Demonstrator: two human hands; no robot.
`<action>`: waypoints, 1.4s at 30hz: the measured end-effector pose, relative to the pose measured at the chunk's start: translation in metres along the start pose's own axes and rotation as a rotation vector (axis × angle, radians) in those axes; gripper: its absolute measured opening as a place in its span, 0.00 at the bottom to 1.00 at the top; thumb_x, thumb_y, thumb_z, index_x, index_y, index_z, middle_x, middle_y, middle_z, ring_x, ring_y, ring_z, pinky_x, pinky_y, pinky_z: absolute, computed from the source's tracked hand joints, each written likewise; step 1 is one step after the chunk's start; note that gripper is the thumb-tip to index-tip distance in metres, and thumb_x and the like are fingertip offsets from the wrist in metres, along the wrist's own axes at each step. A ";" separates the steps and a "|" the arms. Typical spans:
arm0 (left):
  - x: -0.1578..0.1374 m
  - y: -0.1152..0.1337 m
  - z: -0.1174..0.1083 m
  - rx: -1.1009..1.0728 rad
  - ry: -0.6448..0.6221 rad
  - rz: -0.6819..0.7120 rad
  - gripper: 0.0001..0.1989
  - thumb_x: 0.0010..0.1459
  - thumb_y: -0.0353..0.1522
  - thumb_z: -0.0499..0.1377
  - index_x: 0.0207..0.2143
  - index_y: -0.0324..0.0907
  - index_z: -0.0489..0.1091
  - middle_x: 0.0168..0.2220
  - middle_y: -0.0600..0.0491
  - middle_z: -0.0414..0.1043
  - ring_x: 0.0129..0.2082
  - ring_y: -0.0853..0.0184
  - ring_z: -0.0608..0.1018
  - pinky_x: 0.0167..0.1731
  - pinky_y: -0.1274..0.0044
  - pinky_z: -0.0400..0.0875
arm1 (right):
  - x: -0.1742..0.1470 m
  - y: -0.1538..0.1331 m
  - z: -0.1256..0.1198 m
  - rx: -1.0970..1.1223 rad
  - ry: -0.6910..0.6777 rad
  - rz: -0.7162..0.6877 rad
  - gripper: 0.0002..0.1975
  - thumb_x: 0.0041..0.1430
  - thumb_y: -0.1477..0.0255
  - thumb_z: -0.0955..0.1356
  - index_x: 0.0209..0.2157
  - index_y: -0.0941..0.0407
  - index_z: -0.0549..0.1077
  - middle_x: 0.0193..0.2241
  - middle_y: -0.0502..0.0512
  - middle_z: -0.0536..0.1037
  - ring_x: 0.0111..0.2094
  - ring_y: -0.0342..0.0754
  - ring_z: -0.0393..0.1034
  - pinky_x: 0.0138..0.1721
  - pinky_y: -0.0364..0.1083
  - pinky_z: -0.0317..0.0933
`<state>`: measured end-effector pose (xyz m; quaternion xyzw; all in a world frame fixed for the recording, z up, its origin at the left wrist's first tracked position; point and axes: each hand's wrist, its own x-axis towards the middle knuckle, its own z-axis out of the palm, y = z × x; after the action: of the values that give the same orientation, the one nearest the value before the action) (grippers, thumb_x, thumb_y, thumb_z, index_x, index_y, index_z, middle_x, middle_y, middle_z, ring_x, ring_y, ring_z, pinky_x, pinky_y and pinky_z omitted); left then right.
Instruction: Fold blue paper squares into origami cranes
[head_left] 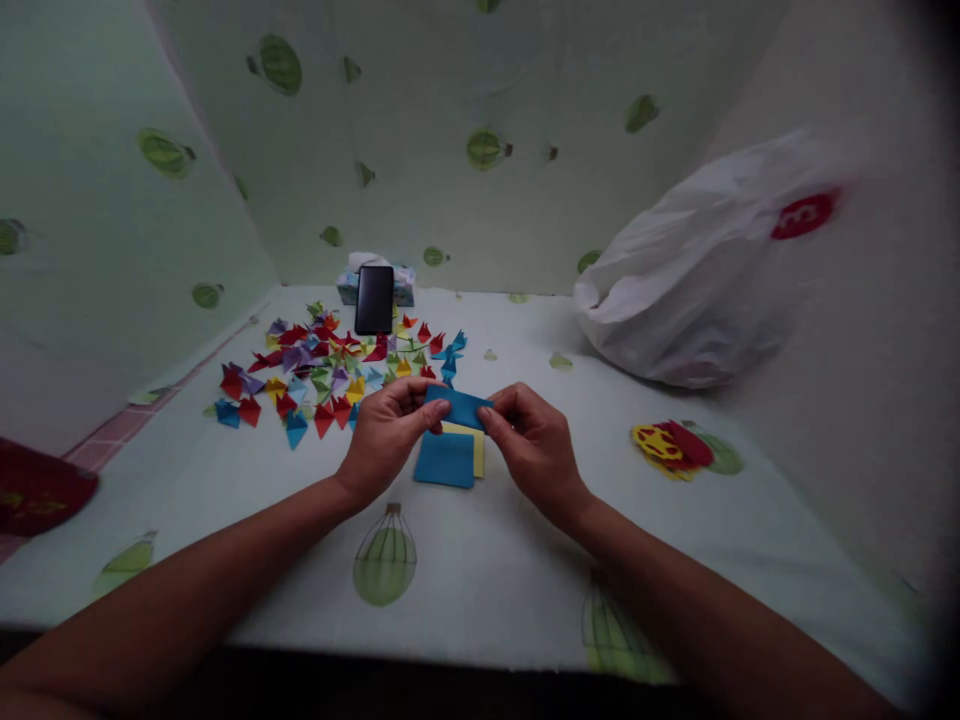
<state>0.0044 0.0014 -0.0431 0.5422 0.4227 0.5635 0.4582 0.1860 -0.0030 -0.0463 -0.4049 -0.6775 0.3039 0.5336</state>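
Note:
Between my two hands is a blue sheet of paper (461, 408), folded into a narrow rectangle and held just above the table. My left hand (386, 430) pinches its left end between thumb and fingers. At the right end, my right hand (534, 440) grips it the same way, thumb on the near face. Under the hands lie square sheets, a blue square (444, 461) on top and a yellow square (478, 455) showing behind it. Past my left hand spreads a pile of small folded paper figures (322, 360) in many colours.
A black phone (374, 300) leans against a tissue box (403, 285) behind the figures. At the right stand a large white plastic bag (675, 280) and, nearer, yellow and red cut-out pieces (667, 447). A red object (45, 488) sits at the left edge.

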 end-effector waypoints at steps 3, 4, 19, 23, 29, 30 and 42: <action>0.000 -0.001 0.000 0.017 0.009 0.015 0.10 0.51 0.35 0.69 0.33 0.40 0.75 0.26 0.56 0.74 0.24 0.72 0.75 0.28 0.78 0.72 | 0.000 0.000 0.000 0.002 -0.016 0.004 0.12 0.61 0.70 0.68 0.25 0.54 0.64 0.24 0.48 0.67 0.26 0.43 0.60 0.27 0.44 0.56; 0.000 -0.001 0.000 0.025 0.010 0.021 0.09 0.52 0.35 0.69 0.32 0.40 0.75 0.26 0.56 0.74 0.24 0.72 0.75 0.28 0.79 0.72 | 0.000 0.001 -0.001 0.003 -0.021 0.006 0.12 0.61 0.70 0.68 0.25 0.54 0.64 0.24 0.48 0.67 0.26 0.43 0.60 0.27 0.44 0.56; 0.001 -0.001 -0.001 0.081 -0.016 0.034 0.13 0.53 0.34 0.68 0.41 0.40 0.76 0.25 0.57 0.73 0.24 0.71 0.75 0.27 0.79 0.72 | 0.001 0.004 -0.001 -0.015 -0.040 -0.002 0.11 0.62 0.70 0.67 0.26 0.54 0.64 0.25 0.48 0.68 0.26 0.43 0.61 0.29 0.45 0.56; 0.001 0.001 -0.001 0.111 -0.015 0.051 0.14 0.54 0.34 0.67 0.43 0.40 0.75 0.24 0.58 0.71 0.24 0.72 0.75 0.28 0.79 0.71 | 0.001 0.004 -0.001 -0.014 -0.050 -0.004 0.10 0.63 0.70 0.66 0.27 0.55 0.65 0.25 0.49 0.68 0.27 0.43 0.61 0.29 0.45 0.57; 0.000 0.000 -0.002 0.143 -0.018 0.060 0.13 0.56 0.34 0.66 0.43 0.40 0.75 0.25 0.57 0.72 0.25 0.72 0.75 0.28 0.79 0.71 | 0.001 0.003 -0.001 -0.028 -0.045 0.001 0.10 0.62 0.71 0.66 0.27 0.55 0.65 0.24 0.48 0.67 0.26 0.43 0.60 0.29 0.44 0.56; 0.000 0.000 -0.002 0.141 -0.018 0.061 0.13 0.56 0.34 0.66 0.43 0.40 0.75 0.25 0.57 0.72 0.25 0.72 0.75 0.28 0.79 0.71 | 0.001 0.003 -0.001 -0.030 -0.045 0.003 0.10 0.62 0.71 0.66 0.27 0.55 0.65 0.24 0.48 0.67 0.26 0.43 0.60 0.29 0.44 0.56; 0.002 -0.005 -0.004 0.129 -0.026 0.057 0.10 0.57 0.37 0.65 0.36 0.39 0.74 0.26 0.56 0.73 0.24 0.71 0.76 0.28 0.78 0.72 | 0.000 0.006 -0.001 -0.021 -0.048 0.009 0.10 0.63 0.70 0.66 0.27 0.55 0.66 0.25 0.49 0.67 0.27 0.43 0.61 0.29 0.45 0.56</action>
<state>0.0007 0.0046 -0.0480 0.5897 0.4364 0.5409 0.4114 0.1888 0.0002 -0.0508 -0.4061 -0.6914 0.3089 0.5115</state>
